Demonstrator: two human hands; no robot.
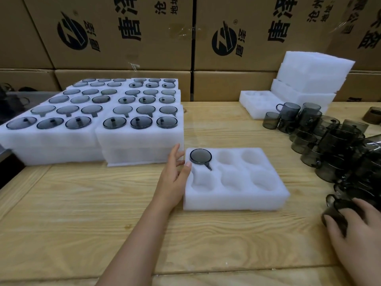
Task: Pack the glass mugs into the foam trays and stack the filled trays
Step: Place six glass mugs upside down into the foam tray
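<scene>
I have the open foam tray (237, 195) in front of me on the worktop (82, 213), its long axis running from nine to three o'clock. It has six pockets in two rows of three, and only one is filled: a single smoky glass mug (200, 156) sits in the far-left pocket, its handle pointing toward five o'clock.

My left hand (174, 178) rests against the tray's left edge, fingers spread and gripping nothing, thumb just beside the seated mug. My right hand (350, 230) is at the tray's four o'clock, curled over and closed on the next mug (335, 213) at the near end of the loose heap of mugs (329, 145). That mug lies to the right of the tray, so I judge the right hand nearer for carrying it toward ten o'clock into one of the five empty pockets.

At eleven o'clock stand the filled trays (92, 112), six visible on top, each showing six pieces. At one o'clock I see one empty tray (257, 104) and a pile of foam blanks (309, 79); the loose mugs overlap too much to count.
</scene>
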